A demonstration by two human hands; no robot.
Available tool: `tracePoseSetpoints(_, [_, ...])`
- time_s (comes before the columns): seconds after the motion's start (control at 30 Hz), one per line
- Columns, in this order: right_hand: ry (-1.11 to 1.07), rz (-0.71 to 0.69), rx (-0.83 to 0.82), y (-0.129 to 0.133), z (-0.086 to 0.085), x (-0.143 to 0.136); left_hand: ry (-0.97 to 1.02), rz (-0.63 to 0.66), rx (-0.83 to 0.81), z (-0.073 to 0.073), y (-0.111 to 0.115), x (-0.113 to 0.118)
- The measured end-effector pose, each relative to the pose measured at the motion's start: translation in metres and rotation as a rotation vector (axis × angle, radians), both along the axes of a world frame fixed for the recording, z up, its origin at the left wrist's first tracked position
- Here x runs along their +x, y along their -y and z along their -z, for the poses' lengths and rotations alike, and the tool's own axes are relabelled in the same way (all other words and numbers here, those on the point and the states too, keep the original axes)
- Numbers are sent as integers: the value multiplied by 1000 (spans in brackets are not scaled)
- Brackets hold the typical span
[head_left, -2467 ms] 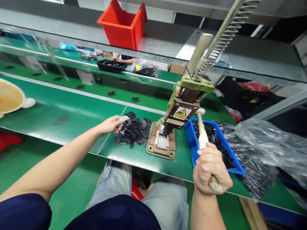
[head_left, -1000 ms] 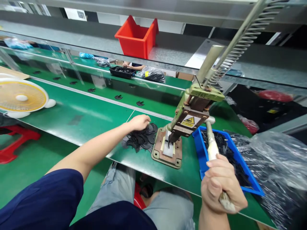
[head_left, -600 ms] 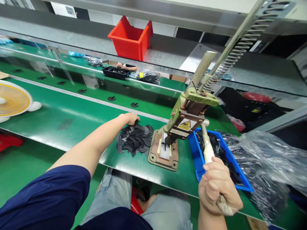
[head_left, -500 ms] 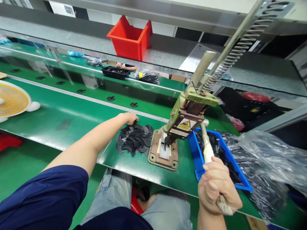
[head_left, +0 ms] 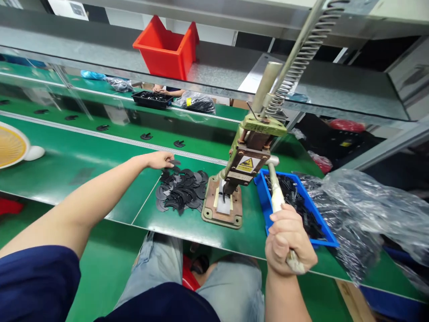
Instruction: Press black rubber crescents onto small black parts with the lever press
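Several dark curved pieces [head_left: 182,190] lie heaped on the green table, left of the hand press [head_left: 246,165]. At the heap's back left edge my left hand [head_left: 161,160] is closed on one dark curved piece [head_left: 174,162]. My right hand [head_left: 290,241] wraps round the pale lever handle [head_left: 276,194] of the press. A small black part [head_left: 224,195] stands on the press base [head_left: 209,210], under the ram. Beside the press, a blue tray [head_left: 264,201] holds several black parts.
Spaced dark pieces [head_left: 146,136] lie on the green strip behind the table. A red bin [head_left: 167,58] stands on the shelf above. Clear plastic bags [head_left: 368,214] lie at the right, a fan [head_left: 13,145] at the far left. Another person's hands [head_left: 161,89] are beyond.
My left hand has moved left at the heap's edge, and a dark piece now shows at its fingertips. My right hand keeps its grip on the lever. The whole view has shifted.
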State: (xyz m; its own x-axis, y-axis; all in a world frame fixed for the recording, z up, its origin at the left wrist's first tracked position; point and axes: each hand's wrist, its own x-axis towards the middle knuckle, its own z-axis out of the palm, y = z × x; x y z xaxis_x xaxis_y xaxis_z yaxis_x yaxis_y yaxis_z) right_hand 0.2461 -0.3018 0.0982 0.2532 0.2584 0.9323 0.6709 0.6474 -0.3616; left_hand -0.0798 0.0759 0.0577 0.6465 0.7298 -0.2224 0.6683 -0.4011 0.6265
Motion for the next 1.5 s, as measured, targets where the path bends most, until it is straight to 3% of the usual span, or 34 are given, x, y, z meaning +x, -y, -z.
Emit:
tracePoseSetpoints(0.13, [-17, 4, 20, -2, 0, -3, 447, -114, -397, 10, 75, 47])
tracePoseSetpoints(0.2, [-16, 4, 20, -2, -1, -3, 550, -137, -544, 20, 115, 79])
tracePoseSetpoints(0.27, [-2, -4, 10, -2, -2, -3, 577, -185, -590, 30, 146, 108])
tracePoseSetpoints(0.33, [10, -9, 7, -2, -3, -3, 593, -212, -558, 36, 162, 131])
tracePoseSetpoints(0.5, [9, -5, 17, -2, -3, -3, 608, -225, -508, 43, 162, 157])
tracePoseSetpoints(0.77, [-27, 8, 29, -3, -4, -7, 505, -206, -458, 44, 150, 164])
tracePoseSetpoints(0.93, [-41, 46, 21, -4, -3, -7, 396, -201, -569, 37, 143, 167])
tracePoseSetpoints(1.1, [-62, 36, 75, -7, 0, -12, 290, -208, -780, 32, 139, 168])
tracePoseSetpoints(1.17, [-81, 24, 119, -12, -13, -14, 280, -216, -807, 31, 140, 169])
tracePoseSetpoints(1.27, [-128, -42, 183, -25, -58, -11, 298, -222, -782, 29, 145, 170])
tracePoseSetpoints(1.33, [-131, -86, 127, -36, -94, -1, 329, -223, -752, 27, 149, 169])
tracePoseSetpoints(1.4, [-119, -94, 6, -44, -118, 14, 372, -221, -727, 22, 154, 163])
tracePoseSetpoints(1.43, [-113, -84, -32, -46, -120, 21, 402, -218, -718, 18, 156, 158])
tracePoseSetpoints(1.5, [-133, -36, -29, -45, -102, 30, 480, -198, -706, 8, 163, 144])
